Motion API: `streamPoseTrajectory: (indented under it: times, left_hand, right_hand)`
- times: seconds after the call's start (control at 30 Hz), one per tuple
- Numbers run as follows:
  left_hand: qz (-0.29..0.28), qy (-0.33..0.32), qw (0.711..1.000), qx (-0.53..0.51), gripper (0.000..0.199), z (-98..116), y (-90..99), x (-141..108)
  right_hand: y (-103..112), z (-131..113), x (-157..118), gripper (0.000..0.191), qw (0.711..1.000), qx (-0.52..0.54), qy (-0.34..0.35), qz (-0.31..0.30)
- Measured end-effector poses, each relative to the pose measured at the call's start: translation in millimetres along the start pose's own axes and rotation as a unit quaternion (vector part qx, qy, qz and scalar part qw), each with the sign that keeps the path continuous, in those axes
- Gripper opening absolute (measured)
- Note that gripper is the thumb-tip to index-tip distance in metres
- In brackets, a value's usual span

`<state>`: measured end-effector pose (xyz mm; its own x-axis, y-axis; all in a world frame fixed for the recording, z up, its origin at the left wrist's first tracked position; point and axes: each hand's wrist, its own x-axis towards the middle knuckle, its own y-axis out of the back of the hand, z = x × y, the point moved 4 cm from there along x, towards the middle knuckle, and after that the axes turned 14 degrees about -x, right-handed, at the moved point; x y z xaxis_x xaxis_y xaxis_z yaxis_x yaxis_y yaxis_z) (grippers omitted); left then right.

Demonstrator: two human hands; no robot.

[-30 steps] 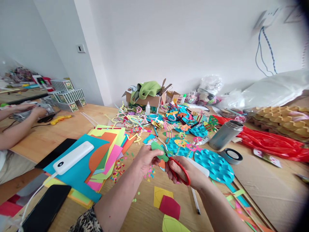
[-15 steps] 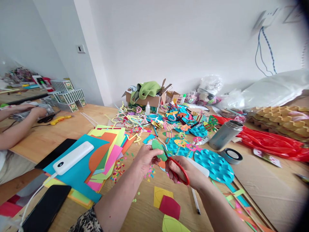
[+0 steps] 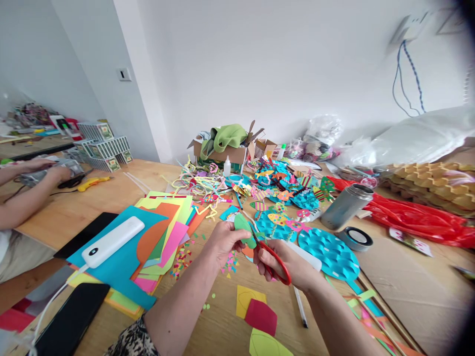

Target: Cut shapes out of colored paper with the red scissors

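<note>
My left hand (image 3: 227,241) pinches a green paper piece (image 3: 242,225) between thumb and fingers. My right hand (image 3: 278,262) is wrapped round the red handles of the scissors (image 3: 284,273), whose blades meet the right edge of the green paper. Below the hands lie a yellow paper (image 3: 245,296) with a drawn outline, a dark red piece (image 3: 261,316) and a yellow-green piece (image 3: 269,344). Small paper bits (image 3: 181,262) are scattered left of my left hand.
Coloured sheets (image 3: 163,237) carry a white power bank (image 3: 113,242) at left, with a phone (image 3: 70,319) below. A metal bottle (image 3: 345,206) and blue egg-tray discs (image 3: 328,254) stand and lie at right. Another person's hands (image 3: 55,170) are at far left.
The green paper is tilted slightly differently at the scissors. Both my hands have barely moved.
</note>
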<state>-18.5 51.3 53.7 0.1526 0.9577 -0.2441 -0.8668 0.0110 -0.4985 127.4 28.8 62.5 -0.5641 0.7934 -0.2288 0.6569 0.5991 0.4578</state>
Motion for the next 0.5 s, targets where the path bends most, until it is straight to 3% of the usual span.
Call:
streamPoseTrajectory:
  times: [0.5]
  left_hand:
    - [0.007, 0.011, 1.0, -0.023, 0.026, -0.1, -2.8, -0.9]
  right_hand:
    - [1.9, -5.2, -0.5, 0.079, 1.0, 0.001, -0.008, 0.02]
